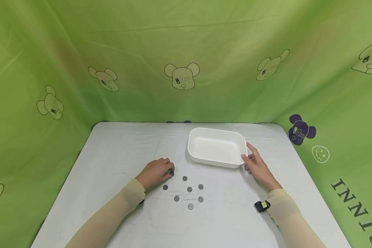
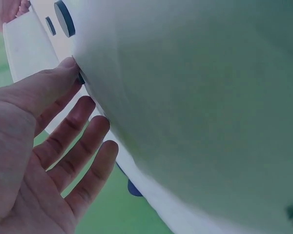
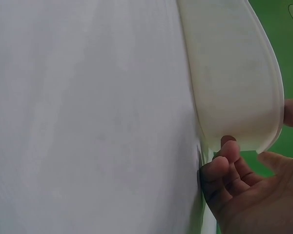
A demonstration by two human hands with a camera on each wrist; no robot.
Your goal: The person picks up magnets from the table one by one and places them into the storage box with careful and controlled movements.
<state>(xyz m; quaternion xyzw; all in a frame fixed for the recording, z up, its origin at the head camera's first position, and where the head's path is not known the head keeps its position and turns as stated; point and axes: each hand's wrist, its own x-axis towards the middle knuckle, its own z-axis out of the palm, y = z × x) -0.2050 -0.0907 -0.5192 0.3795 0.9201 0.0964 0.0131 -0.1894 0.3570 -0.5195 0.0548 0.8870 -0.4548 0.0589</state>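
Observation:
My left hand (image 1: 156, 172) is low over the white table, pinching a small dark round disc (image 1: 172, 174) between thumb and index finger. The left wrist view shows the edge of that disc (image 2: 81, 78) at the thumb tip, with the other fingers spread loosely. My right hand (image 1: 260, 168) grips the near right corner of a white rectangular tray (image 1: 214, 162), thumb at the rim and fingers curled against the outer wall. Nothing lies in the tray. Several more grey discs, such as this one (image 1: 189, 189), lie scattered flat between the hands.
The table (image 1: 127, 137) has a white cloth and rounded far corners. Green curtains (image 1: 186, 41) with bear prints stand along its back and both sides. A small black wrist camera (image 1: 262, 206) sits by the right sleeve.

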